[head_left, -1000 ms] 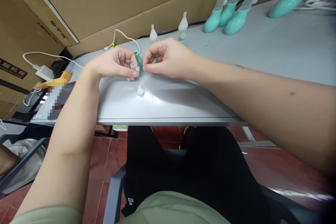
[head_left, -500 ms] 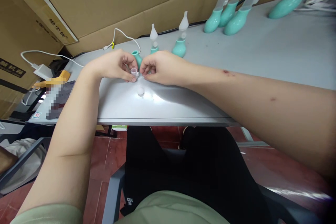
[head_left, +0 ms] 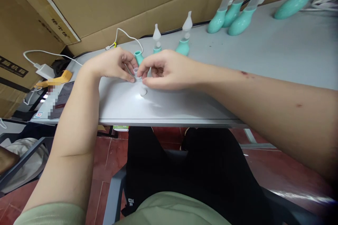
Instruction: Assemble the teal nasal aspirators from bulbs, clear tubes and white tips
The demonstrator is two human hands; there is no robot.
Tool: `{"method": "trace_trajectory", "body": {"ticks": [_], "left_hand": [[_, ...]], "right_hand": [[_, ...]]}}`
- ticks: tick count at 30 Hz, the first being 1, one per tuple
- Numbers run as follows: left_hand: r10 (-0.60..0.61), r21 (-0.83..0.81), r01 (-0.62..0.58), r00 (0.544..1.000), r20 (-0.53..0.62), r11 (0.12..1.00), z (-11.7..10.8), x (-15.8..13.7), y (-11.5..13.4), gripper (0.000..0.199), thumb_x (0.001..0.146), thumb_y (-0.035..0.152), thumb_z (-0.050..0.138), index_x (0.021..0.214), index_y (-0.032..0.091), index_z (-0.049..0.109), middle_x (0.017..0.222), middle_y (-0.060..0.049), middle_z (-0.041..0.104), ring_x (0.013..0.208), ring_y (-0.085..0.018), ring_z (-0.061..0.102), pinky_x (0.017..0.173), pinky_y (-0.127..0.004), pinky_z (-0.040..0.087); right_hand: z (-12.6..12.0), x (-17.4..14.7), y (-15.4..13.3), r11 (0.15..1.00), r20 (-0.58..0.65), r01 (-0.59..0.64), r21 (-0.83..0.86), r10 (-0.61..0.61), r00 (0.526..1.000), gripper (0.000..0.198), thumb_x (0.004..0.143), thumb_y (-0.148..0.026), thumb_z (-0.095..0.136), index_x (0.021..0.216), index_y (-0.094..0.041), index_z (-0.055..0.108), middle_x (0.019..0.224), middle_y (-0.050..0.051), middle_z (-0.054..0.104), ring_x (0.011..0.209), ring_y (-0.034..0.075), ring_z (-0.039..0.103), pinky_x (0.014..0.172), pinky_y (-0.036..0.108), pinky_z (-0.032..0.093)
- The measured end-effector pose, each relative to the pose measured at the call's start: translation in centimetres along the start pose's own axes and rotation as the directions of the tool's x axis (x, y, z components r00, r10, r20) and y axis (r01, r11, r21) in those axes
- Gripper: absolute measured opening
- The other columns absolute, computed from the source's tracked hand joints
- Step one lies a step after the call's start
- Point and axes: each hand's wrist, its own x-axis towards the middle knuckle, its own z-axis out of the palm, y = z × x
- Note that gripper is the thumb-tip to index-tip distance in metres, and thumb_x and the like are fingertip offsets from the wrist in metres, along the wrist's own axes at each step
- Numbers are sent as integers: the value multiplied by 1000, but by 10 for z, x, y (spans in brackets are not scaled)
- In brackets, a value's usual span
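Note:
A small clear plastic cup-shaped part [head_left: 136,71] is between my two hands just above the table. My left hand [head_left: 114,64] has its thumb and fingertips around the part's left side. The curled fingers of my right hand [head_left: 170,70] touch its right side and partly cover it. Right behind the hands stands an open-necked mint green bulb [head_left: 138,57], its lower part hidden. On the table in front of my fingers lies a small white round piece [head_left: 143,92].
Assembled green bulbs with white tips stand behind my right hand, among them a short one [head_left: 156,37] and a wider one [head_left: 184,44]. Several more [head_left: 241,21] are at the back right. A phone [head_left: 62,102], a yellow object [head_left: 64,76] and a white charger [head_left: 45,71] lie left.
My right hand has moved slightly left and now overlaps the clear part, which was held in my left fingers. The view has shifted slightly.

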Motion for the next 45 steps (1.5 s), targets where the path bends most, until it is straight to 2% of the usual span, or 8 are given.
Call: {"method": "trace_trajectory", "body": {"ticks": [5,8,11,16,23,32,40,45], "left_hand": [[-9,-15,9,1000,-7,1000,-2,-3,7,54,72,47,118,116,24,95,107,-5,96,87,-24,88,80,-35,67],[19,-37,-22,998,-63,999,-4,-7,8,56,71,50,122,114,26,94,95,-3,90,81,-22,82,76,-36,62],[103,-54,-117,972,-209,992,-3,-12,9,62,73,65,127,106,26,92,79,-1,78,70,-18,68,67,-37,51],[243,-95,-318,857,-455,943,10,-11,12,76,86,98,111,85,28,81,64,1,64,55,-14,49,55,-39,42],[222,-287,-287,946,-238,914,28,7,16,84,76,100,116,85,22,86,76,-6,81,56,-19,76,51,-33,62],[200,-377,-335,914,-353,864,29,12,10,63,83,67,122,83,20,81,79,-3,85,63,-19,85,58,-27,69],[75,-338,-201,933,-353,919,32,8,19,56,92,58,116,86,21,74,90,-6,91,76,-24,92,73,-37,81],[58,-310,-186,924,-379,932,32,10,17,55,97,59,112,88,21,74,91,-6,90,79,-26,93,73,-37,81]], "right_hand": [[6,1,9,990,124,118,-83,-107,987,12,103,-17,86,114,-18,92,110,6,86,108,25,80,101,39,60],[8,2,10,992,157,111,-57,-101,982,8,107,-14,82,103,-19,87,105,4,86,106,24,80,101,39,60],[8,3,9,996,56,76,42,-79,995,10,112,-15,82,104,-20,80,106,3,85,104,21,80,99,37,59],[3,6,6,966,-142,37,254,-1,990,21,110,-20,88,105,-25,69,102,3,84,93,20,76,89,36,61],[-7,7,11,997,-312,7,77,17,950,24,108,-31,97,101,-29,75,108,7,78,110,29,73,109,44,65],[2,15,26,976,-480,89,199,18,877,28,106,-53,104,115,-32,87,122,7,89,120,32,83,110,50,77],[-7,10,11,986,-411,-25,163,91,907,22,110,-49,94,118,-28,95,140,14,96,134,41,86,127,61,73],[-9,10,10,997,-377,-73,14,73,923,44,120,-64,84,146,-30,96,137,14,96,136,41,83,120,60,73]]}}
